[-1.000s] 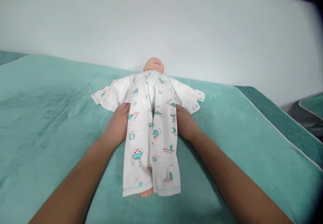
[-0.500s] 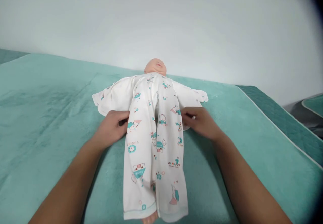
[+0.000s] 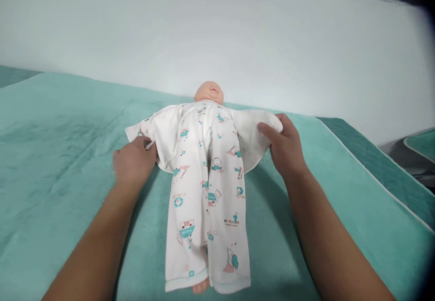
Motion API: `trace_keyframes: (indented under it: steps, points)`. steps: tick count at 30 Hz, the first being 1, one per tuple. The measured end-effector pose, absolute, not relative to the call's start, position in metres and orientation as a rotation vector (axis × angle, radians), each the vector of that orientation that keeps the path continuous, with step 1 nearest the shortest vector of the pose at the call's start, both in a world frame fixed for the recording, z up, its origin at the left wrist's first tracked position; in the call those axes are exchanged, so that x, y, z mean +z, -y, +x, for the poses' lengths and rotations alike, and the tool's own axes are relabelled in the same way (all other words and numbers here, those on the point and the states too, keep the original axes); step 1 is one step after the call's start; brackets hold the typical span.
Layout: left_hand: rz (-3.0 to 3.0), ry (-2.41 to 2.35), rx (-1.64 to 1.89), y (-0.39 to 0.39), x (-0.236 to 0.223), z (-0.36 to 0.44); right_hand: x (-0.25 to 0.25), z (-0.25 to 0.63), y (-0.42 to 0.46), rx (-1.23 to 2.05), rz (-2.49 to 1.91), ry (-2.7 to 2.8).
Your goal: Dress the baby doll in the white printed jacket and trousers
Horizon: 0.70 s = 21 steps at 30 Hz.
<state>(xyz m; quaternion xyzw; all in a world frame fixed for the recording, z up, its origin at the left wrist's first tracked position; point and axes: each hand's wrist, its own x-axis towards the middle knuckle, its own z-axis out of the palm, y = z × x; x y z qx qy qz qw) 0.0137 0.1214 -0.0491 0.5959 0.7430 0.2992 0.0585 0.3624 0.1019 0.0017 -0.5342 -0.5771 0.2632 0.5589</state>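
A baby doll (image 3: 209, 92) lies on its back on a teal towel (image 3: 61, 156), head towards the wall. White printed trousers (image 3: 207, 210) cover its body and legs, and one foot (image 3: 200, 286) shows at the near hem. An open white printed shirt (image 3: 168, 131) is spread under it. My left hand (image 3: 134, 163) pinches the shirt's left flap at its lower edge. My right hand (image 3: 285, 145) grips the shirt's right flap near its outer corner and lifts it slightly.
A white wall (image 3: 238, 34) rises just behind the doll's head. The teal towel lies on a darker green quilted cover (image 3: 380, 165) at the right. Another teal piece (image 3: 421, 142) shows at the far right edge.
Both hands have left the doll's hips and moved outwards and up. Each has taken hold of a shirt flap, the right one now raised off the towel.
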Motion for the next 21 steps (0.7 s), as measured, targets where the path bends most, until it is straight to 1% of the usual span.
trace_keyframes:
  steps: [2,4,5,6,8,11,12,15,16,17,20,21]
  points:
    - [1.685,-2.117,0.997,-0.119,-0.046,0.018,0.022,0.348,-0.089,0.897,-1.008,1.626]
    - [1.523,-1.839,1.276,-0.119,-0.04,0.025,0.035,0.341,-0.082,1.156,-0.84,1.866]
    - [1.439,-1.655,1.425,-0.119,-0.036,0.03,0.038,0.339,-0.083,1.183,-0.826,1.888]
    - [1.36,-1.464,1.543,-0.119,-0.031,0.036,0.039,0.338,-0.087,1.138,-0.856,1.844]
    - [1.25,-1.147,1.659,-0.117,-0.015,0.054,0.038,0.334,-0.107,0.929,-0.985,1.654]
    - [1.322,-0.947,1.617,-0.103,0.017,0.083,0.035,0.319,-0.15,0.693,-1.186,1.462]
    - [1.437,-0.946,1.528,-0.096,0.027,0.091,0.034,0.311,-0.164,0.632,-1.254,1.436]
    - [1.773,-0.97,1.05,-0.078,0.044,0.103,0.028,0.289,-0.191,0.468,-1.415,1.506]
    - [1.803,-0.959,0.995,-0.077,0.045,0.103,0.026,0.284,-0.195,0.437,-1.451,1.557]
    - [1.794,-0.948,1.033,-0.08,0.044,0.103,0.024,0.28,-0.197,0.423,-1.481,1.606]
    - [1.666,-1.051,1.402,-0.112,0.037,0.102,0.02,0.277,-0.202,0.446,-1.53,1.681]
    - [1.638,-1.132,1.469,-0.128,0.035,0.104,0.019,0.277,-0.205,0.445,-1.534,1.688]
